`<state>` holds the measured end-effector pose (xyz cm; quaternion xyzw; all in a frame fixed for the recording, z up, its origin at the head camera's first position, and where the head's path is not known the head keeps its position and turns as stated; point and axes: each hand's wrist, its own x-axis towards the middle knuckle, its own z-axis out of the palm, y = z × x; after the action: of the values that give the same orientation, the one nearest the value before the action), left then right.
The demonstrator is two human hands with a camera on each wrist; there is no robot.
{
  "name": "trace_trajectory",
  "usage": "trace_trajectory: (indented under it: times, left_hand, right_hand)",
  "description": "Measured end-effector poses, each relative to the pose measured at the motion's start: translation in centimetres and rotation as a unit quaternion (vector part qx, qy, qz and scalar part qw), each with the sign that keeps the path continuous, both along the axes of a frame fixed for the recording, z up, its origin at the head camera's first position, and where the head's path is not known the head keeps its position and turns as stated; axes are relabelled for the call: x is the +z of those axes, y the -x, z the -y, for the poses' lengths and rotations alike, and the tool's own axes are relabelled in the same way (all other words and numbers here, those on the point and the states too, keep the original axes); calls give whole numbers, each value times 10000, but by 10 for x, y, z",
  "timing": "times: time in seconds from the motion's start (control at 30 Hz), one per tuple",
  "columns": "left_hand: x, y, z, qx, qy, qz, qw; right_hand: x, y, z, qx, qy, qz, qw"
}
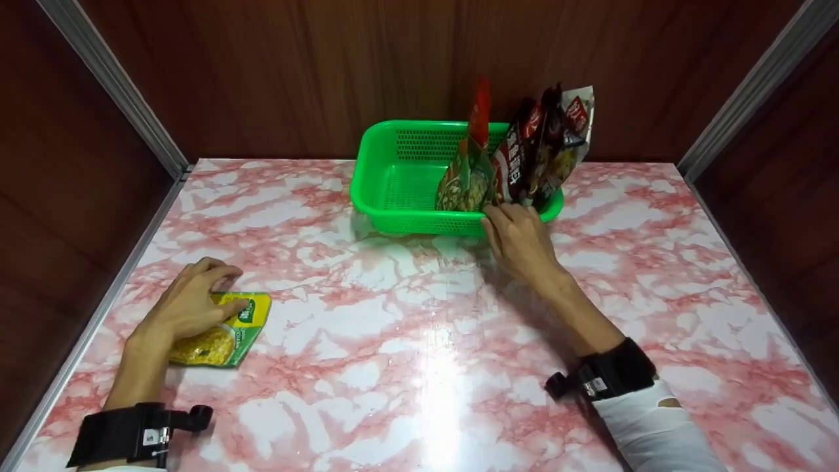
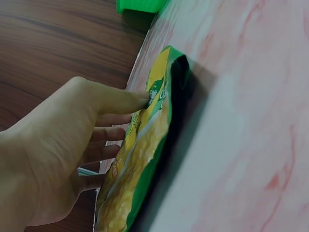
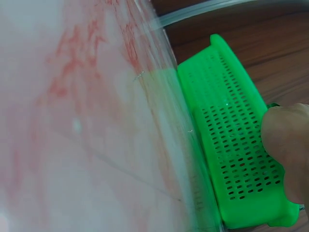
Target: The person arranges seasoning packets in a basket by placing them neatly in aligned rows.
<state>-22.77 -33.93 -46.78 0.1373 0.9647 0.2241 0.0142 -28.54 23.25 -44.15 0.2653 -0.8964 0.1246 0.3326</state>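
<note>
A yellow and green food packet point(image 1: 252, 328) with a picture of yellow kernels lies on the left of the table. My left hand point(image 1: 190, 301) reaches over it, thumb on the printed face and the loosely bent fingers along its far edge. In the left wrist view the packet point(image 2: 140, 159) slants beneath the thumb, its dark fold facing right. At the back, my right hand point(image 1: 524, 246) grips the near rim of a green plastic basket point(image 1: 387, 219), fingers over the rim and thumb outside. The perforated wall of this basket point(image 3: 231, 140) fills the right wrist view's right side.
Inside the basket's right half stand several packets: a green and orange one point(image 1: 468, 180), a dark red one point(image 1: 514, 160) and a dark one with white edging point(image 1: 564, 151). Brown wood-grain panels point(image 1: 295, 72) enclose the pink marbled table point(image 1: 367, 314).
</note>
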Motion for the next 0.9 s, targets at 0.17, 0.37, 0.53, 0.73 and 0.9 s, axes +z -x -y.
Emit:
trace_trajectory:
  times: [0.17, 0.37, 0.53, 0.73, 0.9]
  left_hand:
    - [2, -1, 0, 81, -184, 55, 9998]
    - [1, -1, -1, 120, -313, 230, 9992]
    - [0, -2, -1, 157, -378, 292, 9987]
    - [-2, -3, -2, -9, -501, 247, 9984]
    - [-1, -1, -4, -148, -635, 158, 9977]
  right_hand:
    - [-1, 0, 0, -39, -13, 11, 10000]
    - [0, 0, 0, -41, -7, 29, 10000]
    - [1, 0, 0, -29, -11, 57, 10000]
    - [1, -1, 0, -12, 19, 101, 9999]
    - [1, -1, 0, -39, 19, 72, 10000]
